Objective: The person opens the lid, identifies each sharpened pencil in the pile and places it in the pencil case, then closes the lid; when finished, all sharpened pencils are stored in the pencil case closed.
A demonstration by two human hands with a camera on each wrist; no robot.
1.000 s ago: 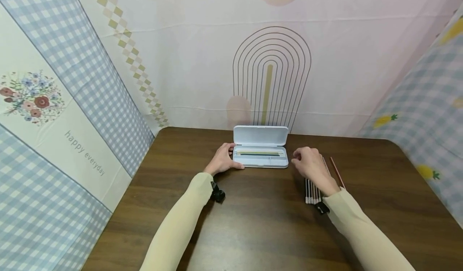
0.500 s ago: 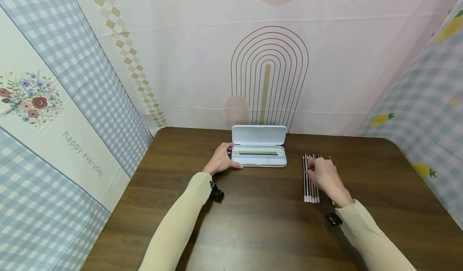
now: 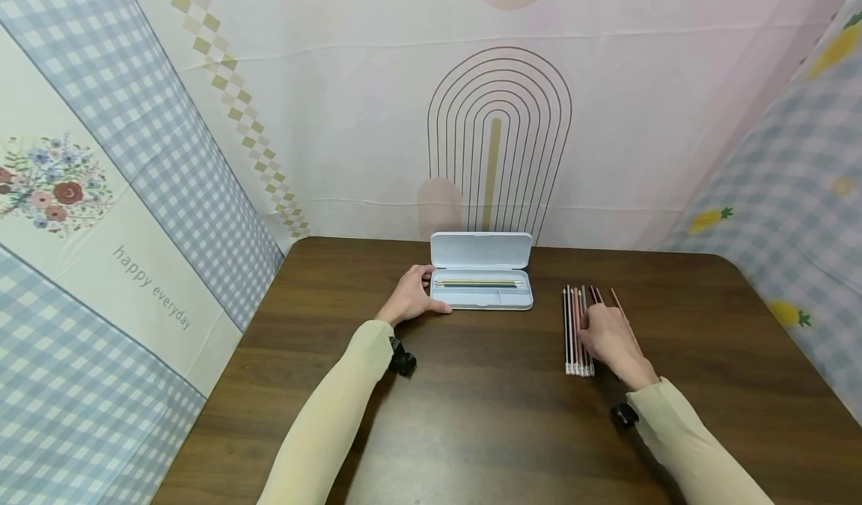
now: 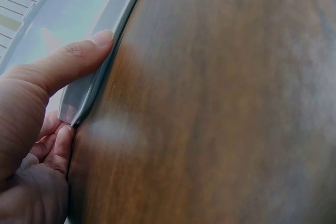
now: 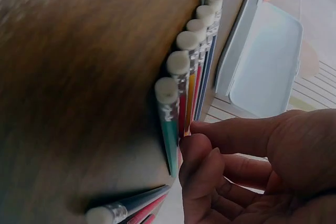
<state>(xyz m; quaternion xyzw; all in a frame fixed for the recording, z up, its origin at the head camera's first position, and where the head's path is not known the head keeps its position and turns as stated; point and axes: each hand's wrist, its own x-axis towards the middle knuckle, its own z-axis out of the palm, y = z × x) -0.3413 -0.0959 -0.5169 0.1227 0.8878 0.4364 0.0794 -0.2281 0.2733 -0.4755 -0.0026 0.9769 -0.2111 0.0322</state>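
Observation:
An open pale-blue pencil case (image 3: 481, 307) sits at the back of the table, its lid (image 3: 481, 251) raised. A few pencils (image 3: 474, 285) lie in its rear compartment. My left hand (image 3: 408, 297) grips the case's left end, thumb (image 4: 79, 61) along the front edge and fingers behind the corner. To the right, several eraser-tipped pencils (image 3: 571, 340) lie side by side. Over this row, my right hand (image 3: 609, 342) pinches a pencil between thumb and forefinger, seemingly the yellow pencil (image 5: 190, 93). A green pencil (image 5: 169, 135) lies at the row's near side in the right wrist view.
More pencils (image 5: 136, 205) lie apart from the row, on its right, including a reddish-brown pencil (image 3: 618, 303) slanting past my right hand. The brown wooden table (image 3: 471, 415) meets a patterned cloth backdrop (image 3: 364, 131) just behind the case.
My right hand has moved right and toward me from beside the case to the pencil row, where its fingers have closed on a pencil. My left hand stays on the case.

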